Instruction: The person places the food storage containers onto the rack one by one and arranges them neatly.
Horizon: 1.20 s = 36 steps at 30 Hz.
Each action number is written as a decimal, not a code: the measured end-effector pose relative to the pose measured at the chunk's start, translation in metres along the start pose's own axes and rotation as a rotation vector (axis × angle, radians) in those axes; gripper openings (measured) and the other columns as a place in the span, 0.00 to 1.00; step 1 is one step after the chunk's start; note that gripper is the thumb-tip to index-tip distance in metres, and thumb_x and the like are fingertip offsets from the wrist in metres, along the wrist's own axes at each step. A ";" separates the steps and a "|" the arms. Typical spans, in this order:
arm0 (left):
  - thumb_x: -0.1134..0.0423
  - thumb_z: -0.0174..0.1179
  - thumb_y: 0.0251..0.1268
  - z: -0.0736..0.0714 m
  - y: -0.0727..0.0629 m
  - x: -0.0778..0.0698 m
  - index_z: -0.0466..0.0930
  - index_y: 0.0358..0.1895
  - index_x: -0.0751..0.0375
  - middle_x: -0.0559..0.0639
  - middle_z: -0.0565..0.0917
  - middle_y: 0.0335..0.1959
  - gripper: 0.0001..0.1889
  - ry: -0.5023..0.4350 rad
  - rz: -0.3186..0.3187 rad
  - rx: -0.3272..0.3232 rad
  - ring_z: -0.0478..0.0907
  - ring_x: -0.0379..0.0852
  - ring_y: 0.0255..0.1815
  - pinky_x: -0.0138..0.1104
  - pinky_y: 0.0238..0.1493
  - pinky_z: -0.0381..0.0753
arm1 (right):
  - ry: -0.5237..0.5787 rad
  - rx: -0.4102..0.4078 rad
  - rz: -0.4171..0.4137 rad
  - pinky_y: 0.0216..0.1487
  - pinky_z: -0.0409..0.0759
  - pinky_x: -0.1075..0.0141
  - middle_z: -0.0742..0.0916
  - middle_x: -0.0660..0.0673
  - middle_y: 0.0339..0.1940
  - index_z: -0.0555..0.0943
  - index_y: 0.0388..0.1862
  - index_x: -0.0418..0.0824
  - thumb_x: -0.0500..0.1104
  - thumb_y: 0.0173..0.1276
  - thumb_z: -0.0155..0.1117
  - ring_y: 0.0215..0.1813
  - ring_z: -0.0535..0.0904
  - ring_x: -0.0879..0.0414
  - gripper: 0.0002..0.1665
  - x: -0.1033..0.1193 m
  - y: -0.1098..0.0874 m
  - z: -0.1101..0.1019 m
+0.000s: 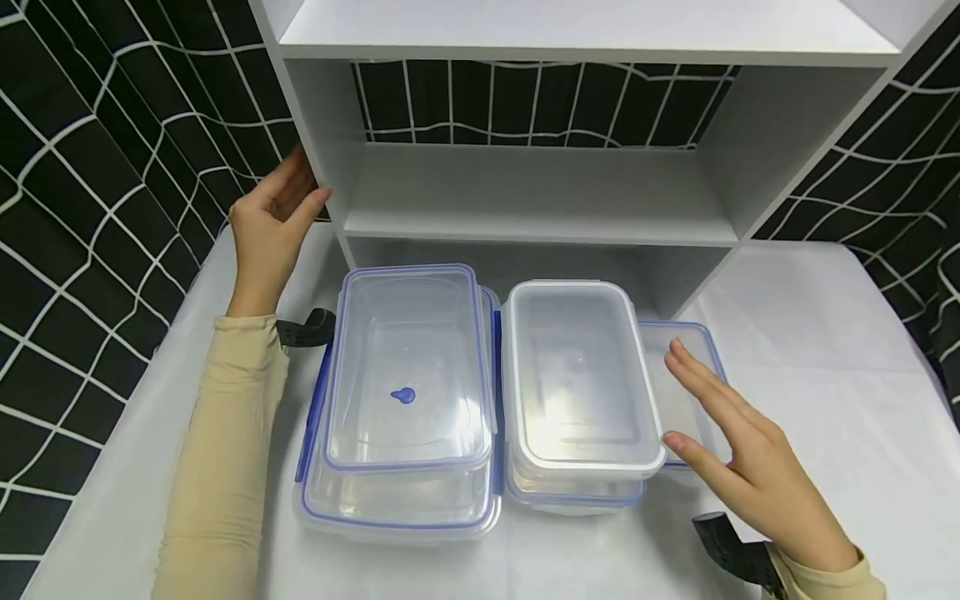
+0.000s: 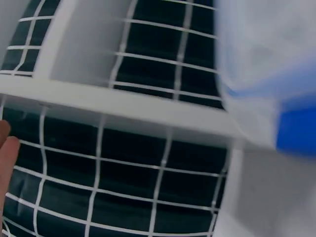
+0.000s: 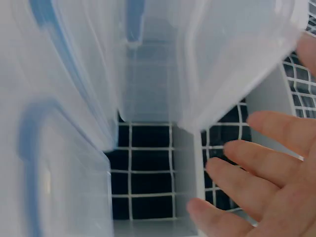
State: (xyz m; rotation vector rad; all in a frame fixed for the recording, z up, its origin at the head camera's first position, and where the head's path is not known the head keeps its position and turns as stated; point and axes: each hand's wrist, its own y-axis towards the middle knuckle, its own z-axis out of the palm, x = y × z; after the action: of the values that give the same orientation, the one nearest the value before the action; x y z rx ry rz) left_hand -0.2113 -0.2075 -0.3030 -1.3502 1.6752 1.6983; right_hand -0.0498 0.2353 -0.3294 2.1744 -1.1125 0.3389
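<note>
My left hand (image 1: 272, 225) is at the outer left side of a white shelf unit (image 1: 318, 133), its fingers stretched along the panel and its thumb by the front edge. Whether it presses there I cannot tell. My right hand (image 1: 750, 462) has spread, straight fingers, with its thumb tip close to a white-rimmed clear food container (image 1: 588, 375). That container sits on a blue-rimmed one (image 1: 577, 498). To its left stand stacked clear food containers (image 1: 408, 350) with blue rims. Another blue-rimmed container (image 1: 675, 333) lies partly hidden behind the right hand.
The shelf unit stands behind the containers, with a middle shelf board (image 1: 540, 196) and an upper board (image 1: 585, 29). A white cloth (image 1: 810, 333) covers the table. Dark cloth with a white grid (image 1: 75, 250) hangs around. Each wrist wears a black strap (image 1: 306, 330).
</note>
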 end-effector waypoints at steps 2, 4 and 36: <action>0.70 0.64 0.59 0.010 0.000 0.000 0.74 0.60 0.64 0.57 0.77 0.58 0.24 -0.047 -0.020 -0.021 0.76 0.45 0.57 0.32 0.55 0.76 | 0.029 -0.002 -0.012 0.69 0.55 0.75 0.65 0.39 0.72 0.63 0.71 0.36 0.41 0.65 0.65 0.73 0.58 0.52 0.37 0.002 -0.005 0.005; 0.70 0.65 0.58 0.019 -0.002 0.003 0.76 0.58 0.68 0.59 0.79 0.55 0.22 -0.082 -0.036 -0.044 0.78 0.46 0.55 0.32 0.54 0.77 | 0.058 -0.008 -0.023 0.69 0.54 0.75 0.64 0.38 0.72 0.62 0.70 0.34 0.44 0.67 0.62 0.73 0.58 0.52 0.36 0.003 -0.011 0.010; 0.75 0.60 0.61 0.018 -0.027 0.006 0.76 0.54 0.76 0.63 0.80 0.51 0.17 0.063 -0.034 -0.050 0.79 0.50 0.53 0.30 0.52 0.78 | 0.083 -0.155 0.093 0.49 0.71 0.80 0.72 0.34 0.65 0.54 0.72 0.29 0.67 0.55 0.64 0.51 0.75 0.60 0.60 0.009 -0.021 0.049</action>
State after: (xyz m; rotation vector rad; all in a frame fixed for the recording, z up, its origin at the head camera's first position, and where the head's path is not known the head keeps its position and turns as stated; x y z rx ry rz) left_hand -0.1983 -0.1876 -0.3253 -1.4616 1.6434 1.7058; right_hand -0.0313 0.2065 -0.3706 1.9606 -1.1566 0.3688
